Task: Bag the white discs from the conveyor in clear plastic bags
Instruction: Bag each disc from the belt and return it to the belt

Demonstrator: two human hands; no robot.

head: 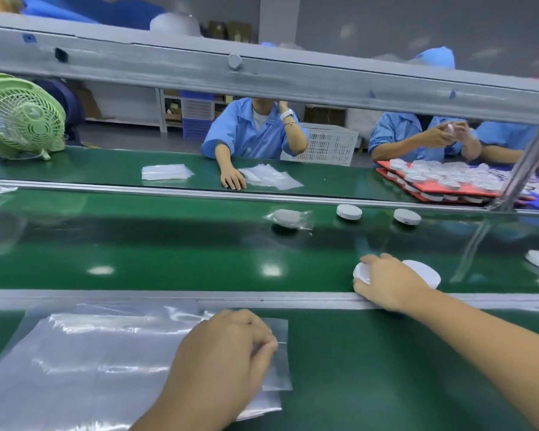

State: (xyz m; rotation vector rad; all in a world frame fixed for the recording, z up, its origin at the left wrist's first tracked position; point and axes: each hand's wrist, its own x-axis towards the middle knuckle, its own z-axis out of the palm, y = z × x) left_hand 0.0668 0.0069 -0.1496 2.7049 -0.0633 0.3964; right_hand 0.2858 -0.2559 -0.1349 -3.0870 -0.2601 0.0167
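Right hand: the right hand (383,281) is stretched over the grey metal rail (168,295) onto the moving green conveyor belt (168,250), its fingers curled round the near edge of a flat round white plastic disc (363,273); the disc is gripped but is judged not yet lifted.

Left hand: the left hand (221,353) is closed in a narrow pinch on the right-hand edge of the top clear plastic bag (276,353) of the stack of clear plastic bags (91,356) lying on the near green worktop (386,368).

Second disc: another white disc (423,272) lies just beside the gripped one, to its right, partly hidden by the wrist.

Key relation: the pinched bag lies nearer the body and to the left of the gripped disc, across the rail; the bag's opening cannot be told apart.

Next move, as judged: the disc would be drawn back and leftwards over the rail to the bag.

Further belt: a bagged white disc (288,217) and two bare discs (349,211) lie well apart, farther off.
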